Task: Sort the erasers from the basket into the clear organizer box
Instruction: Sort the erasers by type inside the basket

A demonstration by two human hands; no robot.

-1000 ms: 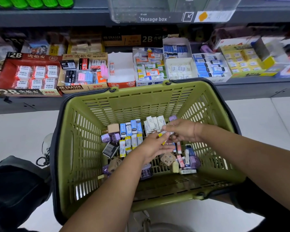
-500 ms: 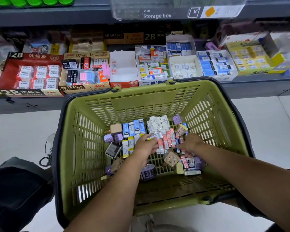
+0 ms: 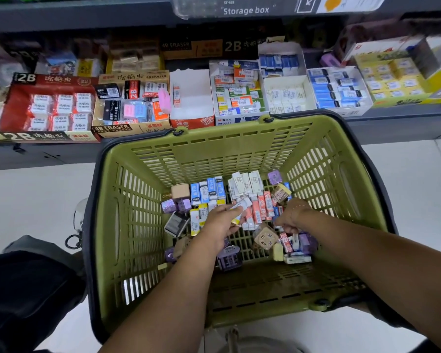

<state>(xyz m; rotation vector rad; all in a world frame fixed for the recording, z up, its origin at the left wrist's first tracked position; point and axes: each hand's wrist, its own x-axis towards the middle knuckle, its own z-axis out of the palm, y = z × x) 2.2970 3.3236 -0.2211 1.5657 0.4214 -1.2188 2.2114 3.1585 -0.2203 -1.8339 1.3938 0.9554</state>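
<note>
A green plastic basket [image 3: 143, 225] sits low in front of me, its floor strewn with several erasers [image 3: 209, 192] in blue, white, red, purple and beige wrappers. My left hand [image 3: 220, 222] is inside the basket and grips a few white and yellow erasers [image 3: 241, 208]. My right hand [image 3: 290, 217] is also down in the pile, fingers curled around small erasers near the red ones [image 3: 287, 242]. The clear organizer box [image 3: 239, 7], labelled "Storage box", stands on the upper shelf at the top of the view.
A shelf [image 3: 61, 154] behind the basket holds open cardboard display boxes of erasers: a red 2B box [image 3: 46, 108], a 4B eraser box [image 3: 133, 105], white boxes [image 3: 237, 93] and a yellow box [image 3: 392, 80]. White floor lies on both sides.
My right hand has dropped from the middle of the basket down into the pile on the right. My left hand still holds its erasers and has shifted slightly.
</note>
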